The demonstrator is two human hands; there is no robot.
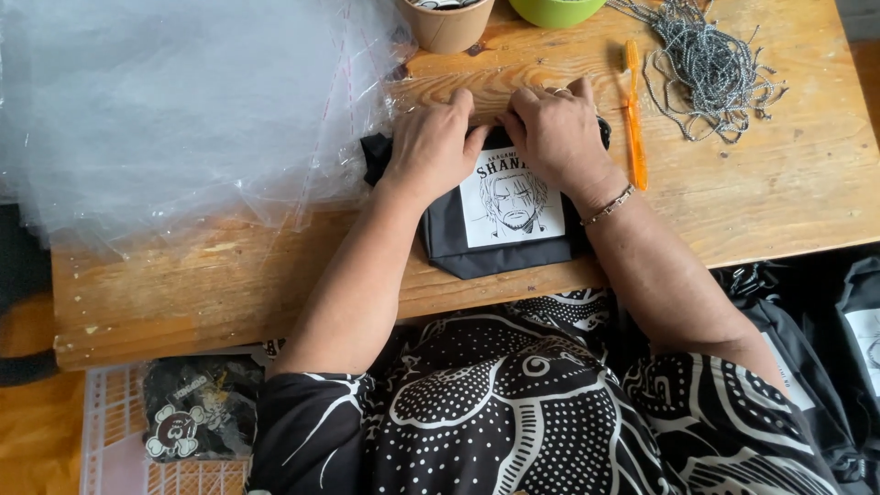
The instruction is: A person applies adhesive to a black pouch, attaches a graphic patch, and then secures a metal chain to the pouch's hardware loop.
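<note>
Both hands lie side by side, palms down, on the far end of a black pouch (500, 247) near the middle of a wooden table (229, 284). The left hand (435, 147) has its fingers curled over the pouch's top edge, with the thumb pointing toward the other hand. The right hand (555, 133) does the same just beside it, its thumb tip meeting the left thumb. Neither hand pinches anything that shows; both press flat on the fabric, fingers close together and bent at the tips. What the fingertips do past the edge cannot be told. A ring sits on one right finger, and a bracelet (610, 206) circles the right wrist.

The pouch bears a white patch (511, 206) with a drawn face, half hidden under the hands. Its near end lies close to the table's near edge.

Just right of the right hand lies an orange stick (634, 119), lengthwise away from the person. Farther right, a heap of metal ball chains (710, 60) is spread on the wood. At the far edge stand a brown cup (449, 27) and a green bowl (555, 11), both cut off by the frame. Left of the hands, a pile of clear plastic bags (165, 110) covers that end of the table, touching the pouch's left corner.

Below the table, at the left, a pink basket (110, 431) holds dark items; at the right lie more black pouches (825, 339).
</note>
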